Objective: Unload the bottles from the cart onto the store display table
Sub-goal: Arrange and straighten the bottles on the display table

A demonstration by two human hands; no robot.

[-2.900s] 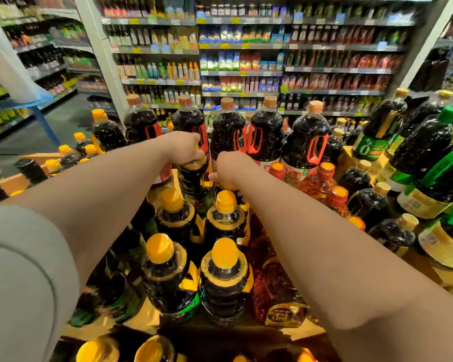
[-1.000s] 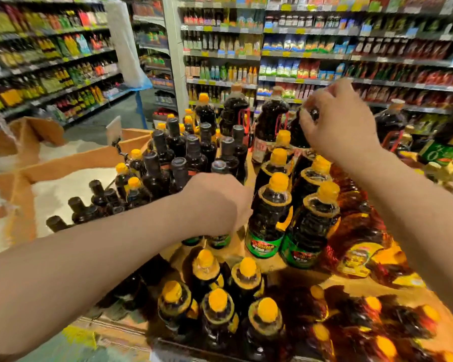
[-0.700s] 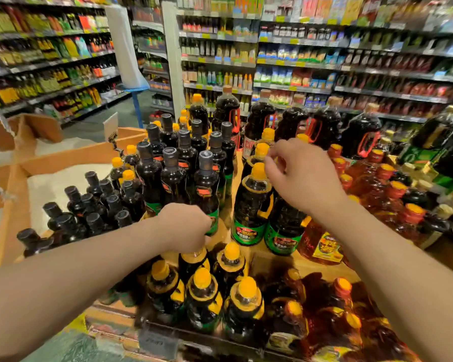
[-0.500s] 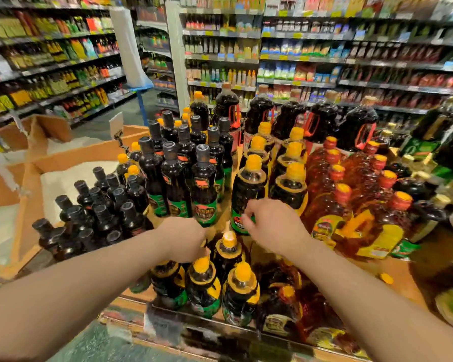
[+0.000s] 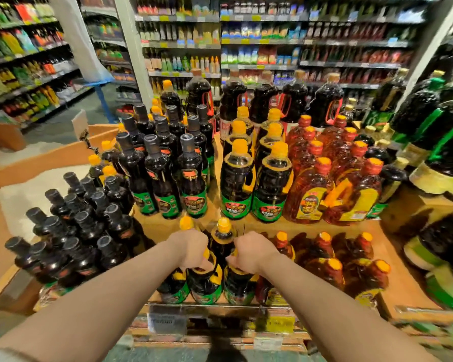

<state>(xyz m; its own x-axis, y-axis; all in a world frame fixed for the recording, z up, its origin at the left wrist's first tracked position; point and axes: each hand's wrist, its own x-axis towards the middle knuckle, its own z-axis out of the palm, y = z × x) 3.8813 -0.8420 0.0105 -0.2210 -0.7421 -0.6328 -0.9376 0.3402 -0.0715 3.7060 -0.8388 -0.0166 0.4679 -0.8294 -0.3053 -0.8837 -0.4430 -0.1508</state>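
Dark yellow-capped bottles stood upright in the display table's front row, green labels outward.

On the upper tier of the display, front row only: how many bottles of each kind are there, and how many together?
Tall dark bottles with black caps: 3
Dark bottles with yellow caps: 2
Amber bottles with yellow labels: 2
Total: 7

Two bare forearms, left hand, right hand, light grey short sleeve edge at left upper arm
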